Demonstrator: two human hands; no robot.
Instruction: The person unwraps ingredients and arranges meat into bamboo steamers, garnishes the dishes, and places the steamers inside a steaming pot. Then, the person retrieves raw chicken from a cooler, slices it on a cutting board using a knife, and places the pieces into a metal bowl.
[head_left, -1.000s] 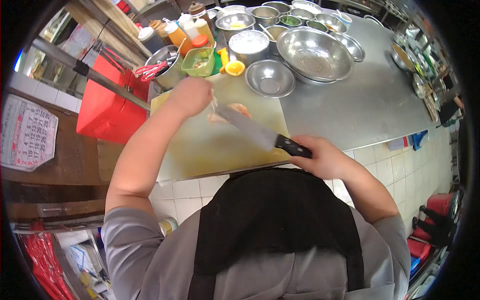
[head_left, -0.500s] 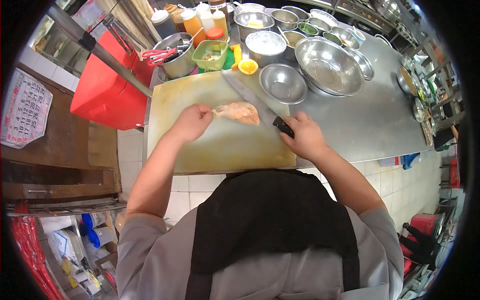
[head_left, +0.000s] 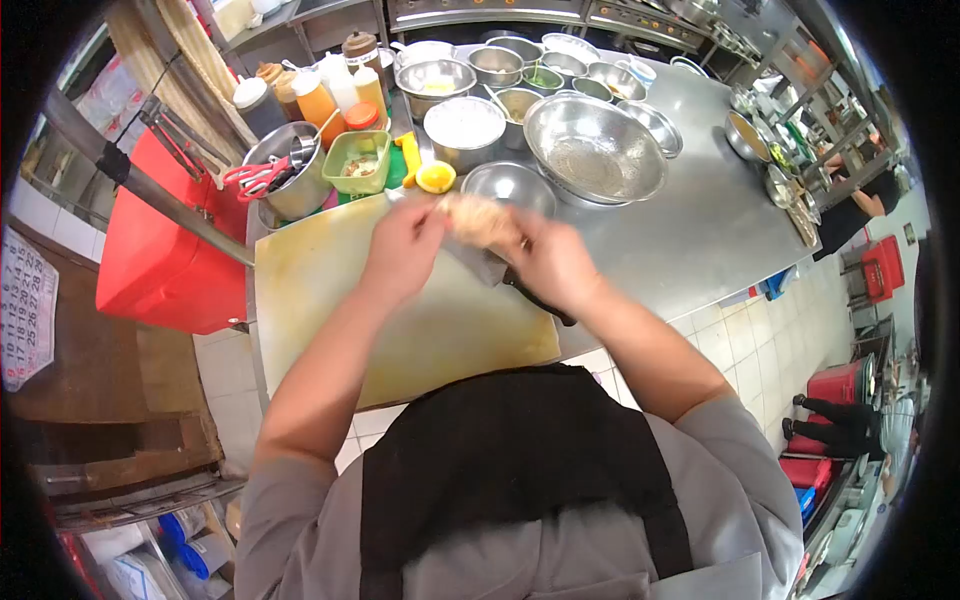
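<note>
Both of my hands are raised over the far side of the cutting board [head_left: 330, 300]. Between them is a pale orange piece of meat [head_left: 482, 222], perhaps chicken, blurred by motion. My left hand [head_left: 405, 245] pinches its left end, and my right hand [head_left: 555, 260] grips its right end. Below the meat lies a knife [head_left: 540, 299], its black handle showing beside my right hand and most of its blade hidden. Just beyond the hands stands a metal bowl [head_left: 510, 185], partly covered by the meat.
Behind the board are a yellow squeezer [head_left: 434, 177], a green container [head_left: 357, 162], a pot with red-handled scissors [head_left: 295, 175] and sauce bottles [head_left: 314, 100]. A large metal bowl [head_left: 595, 150] stands to the right among several pots. Another person [head_left: 860, 205] is at far right.
My right hand has let go of the knife and taken hold of the meat. The meat has been lifted off the board. The view has shifted, with the counter now further left.
</note>
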